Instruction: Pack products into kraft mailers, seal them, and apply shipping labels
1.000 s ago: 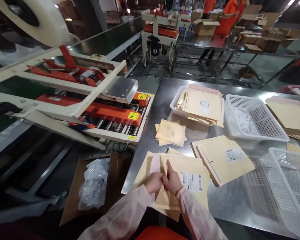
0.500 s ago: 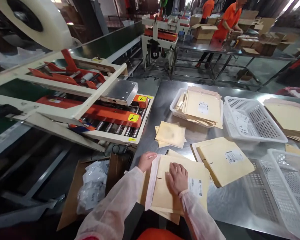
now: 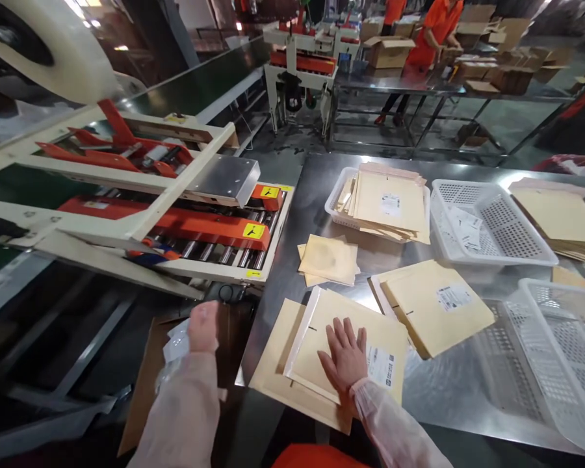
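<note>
My right hand lies flat with fingers spread on a tan mailing envelope. That envelope has a white label on its right part and a pale strip along its left edge. Beneath it, another tan envelope sticks out at the left and front. My left hand is off the table, above a cardboard box with white and clear plastic scraps in it. Motion blurs that hand, so its fingers and anything in them cannot be made out.
More labelled envelopes lie to the right. Behind stand a white basket of envelopes and one with loose labels. Small envelopes rest near the table's left side. A roller machine flanks the table; a person in orange works beyond.
My left hand has left the envelope's edge and moved left over the cardboard box. The pinkish strip on the envelope now looks narrower and whiter. My right hand stays on the envelope, fingers wider apart.
</note>
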`<state>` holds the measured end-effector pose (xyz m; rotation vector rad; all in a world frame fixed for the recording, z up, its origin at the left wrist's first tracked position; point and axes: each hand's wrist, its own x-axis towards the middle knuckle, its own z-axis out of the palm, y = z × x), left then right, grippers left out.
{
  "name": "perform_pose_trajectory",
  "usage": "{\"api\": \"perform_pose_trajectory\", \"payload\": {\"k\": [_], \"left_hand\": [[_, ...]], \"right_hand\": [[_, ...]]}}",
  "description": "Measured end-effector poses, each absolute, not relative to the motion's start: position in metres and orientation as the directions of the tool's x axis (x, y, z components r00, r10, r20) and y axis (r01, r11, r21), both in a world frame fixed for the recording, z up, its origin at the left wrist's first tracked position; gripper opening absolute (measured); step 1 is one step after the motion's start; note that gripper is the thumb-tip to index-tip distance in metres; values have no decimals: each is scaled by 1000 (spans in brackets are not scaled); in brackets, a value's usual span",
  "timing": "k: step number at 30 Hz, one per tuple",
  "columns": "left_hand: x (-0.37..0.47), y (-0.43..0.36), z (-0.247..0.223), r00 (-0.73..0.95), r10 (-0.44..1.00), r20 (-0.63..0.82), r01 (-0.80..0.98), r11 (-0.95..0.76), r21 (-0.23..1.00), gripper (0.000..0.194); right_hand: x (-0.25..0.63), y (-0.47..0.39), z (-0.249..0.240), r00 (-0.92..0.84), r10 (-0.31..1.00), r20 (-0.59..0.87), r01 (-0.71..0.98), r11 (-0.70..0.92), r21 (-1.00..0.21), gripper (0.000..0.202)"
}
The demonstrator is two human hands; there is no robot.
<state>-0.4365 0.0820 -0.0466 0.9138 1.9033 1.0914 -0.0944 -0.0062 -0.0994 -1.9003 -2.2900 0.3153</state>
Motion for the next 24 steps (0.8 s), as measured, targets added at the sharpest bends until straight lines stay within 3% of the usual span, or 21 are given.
{"api": "perform_pose_trajectory", "payload": {"k": [2, 6, 10, 12, 17, 22, 24], "left_hand": [[-397, 75, -61, -343, 926, -159, 430, 305, 849, 21], [-291, 68, -92, 10, 991, -132, 608, 98, 788, 10], [-221, 97, -98, 342, 936, -84, 856, -273, 439, 27], [-202, 123, -98, 382, 920, -85, 879, -333, 342, 32], [-192, 143, -108, 406, 910, -78, 870, -360, 338, 32], [-244, 28, -127, 482, 874, -69, 841, -438, 318, 27], [-268, -17, -126, 571, 820, 36, 777, -554, 297, 28]], "right_hand": [[-96, -11, -103, -174, 984, -49, 957, 157, -243, 62], [-97, -14, -110, -111, 990, -91, 978, 93, -188, 60], [-96, -10, -115, -131, 984, -121, 979, 109, -174, 58], [-96, -10, -118, -143, 981, -129, 978, 120, -171, 58], [-101, -10, -119, -106, 983, -149, 983, 81, -166, 58], [-102, -10, -115, -91, 977, -192, 975, 49, -215, 58], [-101, -10, -115, -99, 979, -180, 968, 53, -244, 57]]}}
